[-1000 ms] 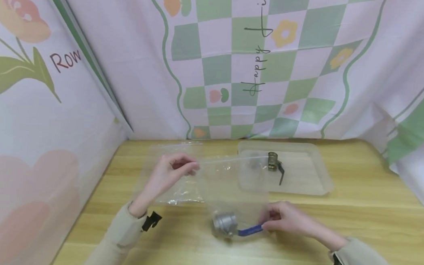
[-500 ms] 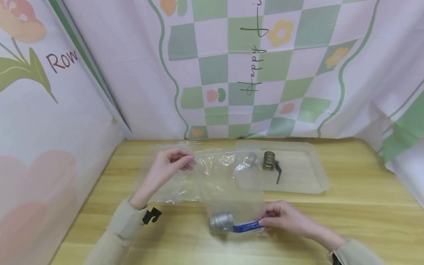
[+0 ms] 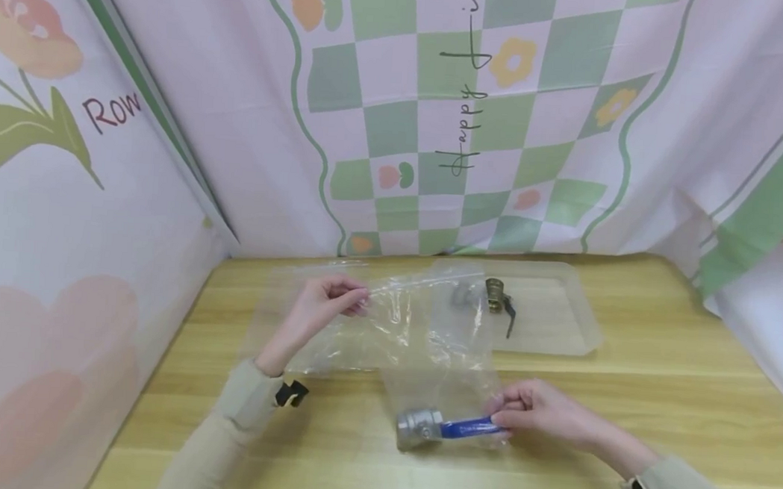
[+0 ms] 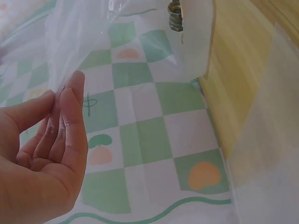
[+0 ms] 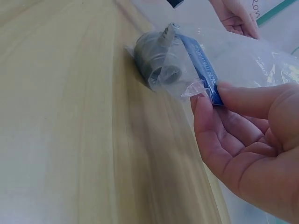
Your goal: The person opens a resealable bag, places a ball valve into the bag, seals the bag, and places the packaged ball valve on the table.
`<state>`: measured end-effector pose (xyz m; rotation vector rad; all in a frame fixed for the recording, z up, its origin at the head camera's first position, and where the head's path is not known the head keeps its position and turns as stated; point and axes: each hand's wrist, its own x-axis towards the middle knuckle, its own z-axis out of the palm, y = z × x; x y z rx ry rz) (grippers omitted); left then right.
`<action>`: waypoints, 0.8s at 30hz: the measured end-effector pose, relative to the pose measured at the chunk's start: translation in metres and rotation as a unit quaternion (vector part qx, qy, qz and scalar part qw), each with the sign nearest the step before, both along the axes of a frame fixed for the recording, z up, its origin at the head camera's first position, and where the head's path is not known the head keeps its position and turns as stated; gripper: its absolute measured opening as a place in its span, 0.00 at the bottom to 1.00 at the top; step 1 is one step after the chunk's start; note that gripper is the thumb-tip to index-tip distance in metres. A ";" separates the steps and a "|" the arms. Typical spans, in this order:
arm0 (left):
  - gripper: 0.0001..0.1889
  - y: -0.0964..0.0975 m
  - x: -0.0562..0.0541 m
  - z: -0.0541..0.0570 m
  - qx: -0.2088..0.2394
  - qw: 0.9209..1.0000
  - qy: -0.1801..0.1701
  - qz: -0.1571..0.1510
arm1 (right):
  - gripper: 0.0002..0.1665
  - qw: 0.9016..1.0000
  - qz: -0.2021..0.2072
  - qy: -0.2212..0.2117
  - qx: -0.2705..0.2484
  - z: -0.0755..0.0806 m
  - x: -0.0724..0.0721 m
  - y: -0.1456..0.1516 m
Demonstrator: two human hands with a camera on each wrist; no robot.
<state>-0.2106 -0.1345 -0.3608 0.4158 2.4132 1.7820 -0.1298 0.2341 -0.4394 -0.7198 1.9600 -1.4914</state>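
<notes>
A silver ball valve with a blue lever handle lies at the bottom end of a clear plastic zip bag. Plastic film wraps round the valve body in the right wrist view. My right hand pinches the end of the blue handle through the film, thumb against fingers. Up at the bag's mouth, my left hand pinches one corner of it between thumb and fingertips; the left wrist view shows the film rising from that grip.
Behind the bag stands a translucent shallow tray holding a brass valve with a dark lever. A greyish item in it is blurred by the bag. Another clear bag lies flat on the wooden table. Printed curtains enclose the back and sides.
Both hands shift slightly right in the latest frame, and the valve and bag move with them. The bag's film has creased and caught light. Both grips stay the same.
</notes>
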 end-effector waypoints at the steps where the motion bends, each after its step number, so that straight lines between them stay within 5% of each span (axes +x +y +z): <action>1: 0.13 0.002 -0.001 -0.002 0.001 1.000 -0.007 -0.002 | 0.14 1.000 0.001 -0.006 -0.002 0.000 0.002 0.002; 15: 0.15 0.018 -0.023 -0.033 0.017 0.997 -0.072 -0.026 | 0.15 0.998 0.001 -0.058 -0.036 -0.004 0.019 0.021; 24: 0.17 0.018 -0.018 -0.041 0.009 0.996 -0.065 -0.056 | 0.15 0.997 -0.013 -0.060 -0.053 -0.007 0.030 0.034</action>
